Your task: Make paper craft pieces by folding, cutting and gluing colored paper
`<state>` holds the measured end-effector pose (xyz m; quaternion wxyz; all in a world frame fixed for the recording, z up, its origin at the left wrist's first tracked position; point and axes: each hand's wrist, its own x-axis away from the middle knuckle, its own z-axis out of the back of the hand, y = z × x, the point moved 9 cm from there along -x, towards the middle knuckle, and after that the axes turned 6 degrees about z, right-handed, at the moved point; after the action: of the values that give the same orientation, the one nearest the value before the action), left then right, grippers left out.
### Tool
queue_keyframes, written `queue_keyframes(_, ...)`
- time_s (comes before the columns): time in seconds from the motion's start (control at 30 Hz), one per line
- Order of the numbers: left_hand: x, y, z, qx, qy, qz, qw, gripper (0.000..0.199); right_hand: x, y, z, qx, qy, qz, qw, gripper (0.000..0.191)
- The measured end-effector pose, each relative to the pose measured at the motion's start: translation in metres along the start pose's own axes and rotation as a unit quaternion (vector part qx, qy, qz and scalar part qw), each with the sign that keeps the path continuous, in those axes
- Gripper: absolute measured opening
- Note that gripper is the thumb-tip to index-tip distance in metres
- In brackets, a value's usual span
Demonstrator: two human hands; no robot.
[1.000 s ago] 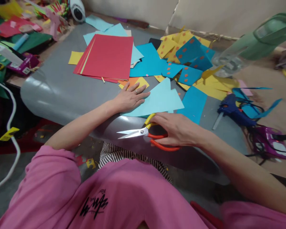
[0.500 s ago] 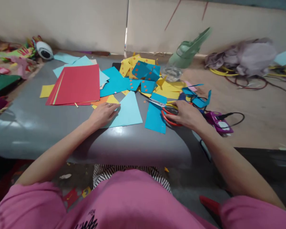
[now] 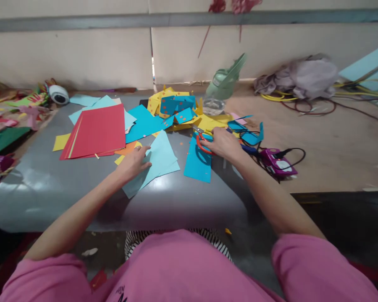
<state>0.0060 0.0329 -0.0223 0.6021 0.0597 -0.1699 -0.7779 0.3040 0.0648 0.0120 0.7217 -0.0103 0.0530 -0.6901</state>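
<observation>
Light blue paper sheets (image 3: 161,157) lie overlapping on the grey table covering in front of me. My left hand (image 3: 134,162) is at their left edge, fingers apart and holding nothing; whether the fingertips touch the paper I cannot tell. My right hand (image 3: 223,142) grips scissors (image 3: 202,142) with red and yellow handles; their blades point away toward the yellow paper. Below the scissors lies a darker blue paper rectangle (image 3: 198,165). Behind it sit folded yellow pieces with orange dots (image 3: 156,102) and blue dotted pieces (image 3: 179,104).
A stack of red sheets (image 3: 99,130) lies left. A green bottle (image 3: 222,84) stands at the back. On the right are a purple device (image 3: 279,162) with a black cable, yellow cords (image 3: 280,97) and a grey cloth (image 3: 311,77). A white camera-like object (image 3: 58,95) sits back left.
My right hand has moved the scissors away from me, off the middle of the blue rectangle. My left hand has lifted its fingers, and the light blue sheets have shifted apart. The view has tilted up.
</observation>
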Motion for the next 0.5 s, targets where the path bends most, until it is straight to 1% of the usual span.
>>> queue_keyframes(0.1, 0.002, 0.005, 0.004, 0.089, -0.028, 0.005, 0.996, 0.053, -0.011, -0.01, -0.003, 0.007, 0.005, 0.01, 1.0, 0.044)
queue_keyframes(0.17, 0.005, 0.011, 0.006, 0.16, -0.04, -0.001, 0.986, 0.049, -0.011, -0.017, 0.001, 0.012, 0.022, 0.023, 0.999, 0.046)
queue_keyframes(0.23, 0.009, 0.021, 0.005, 0.227, -0.05, -0.019, 0.972, 0.047, -0.005, -0.031, 0.011, -0.008, 0.068, 0.062, 0.996, 0.047)
queue_keyframes(0.27, 0.01, 0.027, 0.004, 0.256, -0.053, -0.03, 0.965, 0.047, 0.0, -0.039, 0.016, -0.042, 0.084, 0.092, 0.991, 0.047)
queue_keyframes(0.3, 0.011, 0.033, 0.003, 0.28, -0.055, -0.043, 0.957, 0.047, 0.006, -0.049, 0.018, -0.094, 0.084, 0.126, 0.984, 0.047)
queue_keyframes(0.33, 0.012, 0.04, 0.001, 0.301, -0.056, -0.055, 0.95, 0.047, 0.011, -0.059, 0.016, -0.162, 0.057, 0.157, 0.972, 0.046)
queue_keyframes(0.4, 0.011, 0.051, -0.003, 0.338, -0.059, -0.073, 0.936, 0.049, 0.021, -0.077, 0.002, -0.296, -0.049, 0.198, 0.933, 0.046)
queue_keyframes(0.43, 0.011, 0.055, -0.005, 0.353, -0.065, -0.078, 0.93, 0.05, 0.025, -0.084, -0.005, -0.348, -0.103, 0.207, 0.909, 0.046)
queue_keyframes(0.47, 0.009, 0.058, -0.008, 0.363, -0.074, -0.08, 0.925, 0.051, 0.028, -0.089, -0.011, -0.383, -0.145, 0.212, 0.887, 0.045)
queue_keyframes(0.5, 0.008, 0.058, -0.009, 0.365, -0.079, -0.08, 0.924, 0.051, 0.029, -0.089, -0.015, -0.406, -0.167, 0.212, 0.873, 0.044)
